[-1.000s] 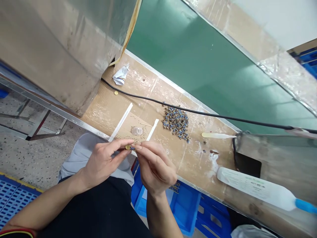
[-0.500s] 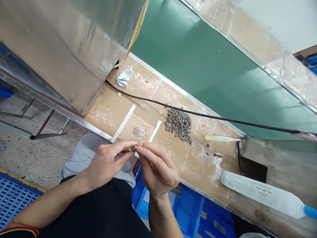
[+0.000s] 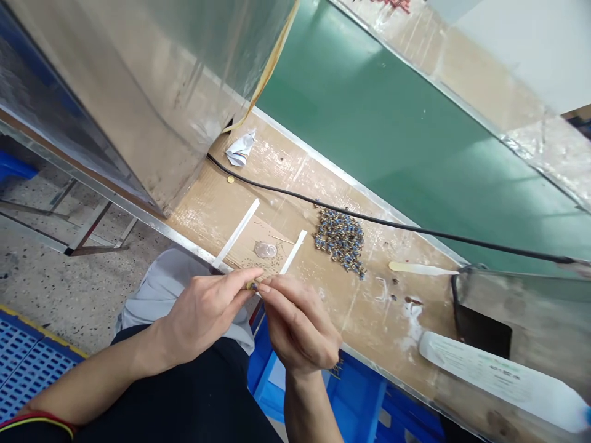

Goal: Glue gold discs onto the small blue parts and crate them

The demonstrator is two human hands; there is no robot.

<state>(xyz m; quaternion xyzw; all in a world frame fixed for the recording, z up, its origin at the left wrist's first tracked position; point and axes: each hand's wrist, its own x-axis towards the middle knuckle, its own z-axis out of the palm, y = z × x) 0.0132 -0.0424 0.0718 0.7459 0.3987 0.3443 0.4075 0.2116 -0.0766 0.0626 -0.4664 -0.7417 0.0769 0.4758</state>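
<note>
In the head view, the only one, the person's two bare hands meet in front of the body at the bench edge, tip to tip. Between them is a small yellow-and-blue part (image 3: 252,286), mostly covered by skin. The left hand (image 3: 203,315) has thumb and forefinger clamped on its yellow end; the right hand (image 3: 302,326) has its fingertips pinched together at the blue end. The part thus lies directly between the two sets of fingertips, neither hand clearly nearer. Its long axis appears to run across, from the left fingertips towards the right ones, though too little shows to be certain of its tilt.

Just beyond the fingertips, a clear plastic dish (image 3: 266,249) rests on the cardboard sheet (image 3: 240,255), among scattered tiny bits, with a thin stick (image 3: 283,239) behind it. A white tape strip (image 3: 293,252) lies on the right of the dish. Farther out and to the right of the fingers is a heap of blue-and-brass parts (image 3: 339,240), nearer the right hand than the left. Well to the right of the fingers, a white plastic bottle (image 3: 501,378) lies on its side.
</note>
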